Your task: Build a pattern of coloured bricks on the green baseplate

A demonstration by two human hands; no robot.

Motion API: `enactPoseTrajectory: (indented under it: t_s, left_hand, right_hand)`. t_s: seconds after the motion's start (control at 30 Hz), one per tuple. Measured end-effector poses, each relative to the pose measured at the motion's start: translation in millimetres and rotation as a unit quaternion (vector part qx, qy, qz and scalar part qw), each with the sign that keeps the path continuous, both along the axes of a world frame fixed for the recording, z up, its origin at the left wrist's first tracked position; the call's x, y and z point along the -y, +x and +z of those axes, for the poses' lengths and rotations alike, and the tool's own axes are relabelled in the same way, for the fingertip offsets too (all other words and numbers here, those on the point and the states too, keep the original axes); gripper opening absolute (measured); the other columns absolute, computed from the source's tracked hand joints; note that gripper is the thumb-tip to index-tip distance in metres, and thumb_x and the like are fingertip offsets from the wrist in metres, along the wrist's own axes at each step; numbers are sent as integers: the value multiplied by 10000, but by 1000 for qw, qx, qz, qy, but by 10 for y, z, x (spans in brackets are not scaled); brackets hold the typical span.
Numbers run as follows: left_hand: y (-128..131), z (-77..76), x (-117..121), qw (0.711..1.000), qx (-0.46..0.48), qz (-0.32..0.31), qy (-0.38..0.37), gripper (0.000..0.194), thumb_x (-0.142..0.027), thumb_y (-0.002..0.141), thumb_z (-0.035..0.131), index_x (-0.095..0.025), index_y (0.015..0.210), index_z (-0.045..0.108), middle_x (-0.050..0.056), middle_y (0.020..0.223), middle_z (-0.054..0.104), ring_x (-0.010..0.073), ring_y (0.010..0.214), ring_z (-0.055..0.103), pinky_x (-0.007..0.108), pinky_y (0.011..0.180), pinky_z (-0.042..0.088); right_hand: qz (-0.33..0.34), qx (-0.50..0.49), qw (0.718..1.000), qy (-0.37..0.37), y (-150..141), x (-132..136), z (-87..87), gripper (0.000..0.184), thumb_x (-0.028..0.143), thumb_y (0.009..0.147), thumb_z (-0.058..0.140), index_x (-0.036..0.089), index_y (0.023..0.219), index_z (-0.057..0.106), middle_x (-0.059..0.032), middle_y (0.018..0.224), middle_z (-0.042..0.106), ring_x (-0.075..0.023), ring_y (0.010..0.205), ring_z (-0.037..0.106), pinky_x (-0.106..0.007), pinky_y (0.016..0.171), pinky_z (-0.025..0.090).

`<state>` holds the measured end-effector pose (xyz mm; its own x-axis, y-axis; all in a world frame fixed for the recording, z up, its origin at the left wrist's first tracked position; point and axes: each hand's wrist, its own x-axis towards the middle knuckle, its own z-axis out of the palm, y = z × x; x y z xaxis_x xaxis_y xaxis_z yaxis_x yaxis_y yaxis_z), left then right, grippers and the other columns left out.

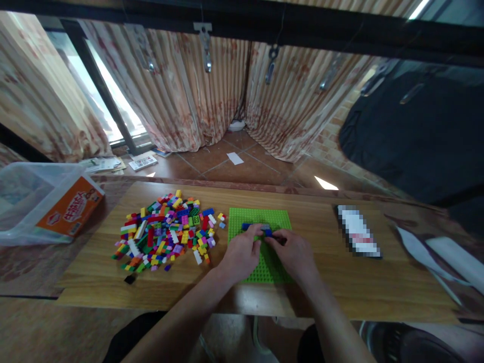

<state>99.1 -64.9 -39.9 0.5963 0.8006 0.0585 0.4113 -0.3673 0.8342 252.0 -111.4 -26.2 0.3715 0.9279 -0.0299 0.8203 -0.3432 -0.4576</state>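
A green studded baseplate [274,264] lies on the wooden table in front of me. Over its upper half is a short row of dark blue toy bricks [246,226] with a grey brick [265,227] among them. My left hand [242,254] is closed, its thumb and fingers on the middle of the row and hiding part of it. At the right end, my right hand [297,254] pinches a blue brick [268,233]. Whether the row is pressed onto the studs I cannot tell.
A spread pile of many-coloured bricks [162,232] covers the table left of the baseplate. Farther left stands a clear plastic box [34,201] with an orange label. A phone with a blurred screen [358,232] lies to the right. Metal clips [206,50] hang from a bar above.
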Motion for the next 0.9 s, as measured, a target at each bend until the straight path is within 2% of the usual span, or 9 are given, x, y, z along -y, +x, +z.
enactPoseTrajectory:
  t_s: [0.13, 0.33, 0.53, 0.7, 0.9]
  left_hand:
    - [0, -9, -10, 1000, -5, -5, -2, 450, -111, 878, 414, -152, 1326, 425, 102, 1214, 678, 233, 1037, 670, 442, 941, 515]
    - [4, 0, -3, 1000, -12, -2, -4, 451, -114, 878, 417, -165, 1325, 428, 97, 1234, 668, 237, 1058, 663, 444, 961, 508]
    - [-9, 17, 4, 1000, -10, -3, 7, 429, -108, 878, 429, -167, 1303, 452, 99, 1225, 663, 226, 1047, 657, 441, 983, 502]
    - [-6, -15, 109, 995, -37, -26, 92, 397, -108, 888, 420, -159, 1274, 497, 122, 1254, 593, 220, 1114, 606, 406, 1001, 499]
    - [51, -81, 274, 970, -140, -66, 187, 518, -49, 819, 415, -104, 1333, 454, 170, 1363, 488, 256, 1237, 503, 406, 1054, 457]
  right_hand:
    - [-12, -6, 1000, -3, -15, -6, 1, 234, 424, 833, 622, 217, 836, 729, -39, 816, 735, -213, 759, 663, -297, 639, 405]
    - [-11, -33, 999, 8, 12, 3, -13, 260, 454, 818, 633, 218, 855, 736, -45, 816, 746, -214, 772, 679, -296, 667, 429]
    - [-4, -34, 999, 26, 70, -5, -16, 330, 436, 898, 509, 212, 832, 742, -52, 795, 748, -213, 740, 677, -300, 657, 428]
    - [-28, -22, 999, 34, 75, -42, -45, 295, 437, 874, 550, 225, 846, 752, -46, 812, 754, -217, 735, 674, -304, 652, 430]
    - [-52, -73, 995, 41, 105, -81, -57, 254, 436, 834, 591, 249, 812, 762, -23, 797, 760, -204, 739, 685, -296, 663, 463]
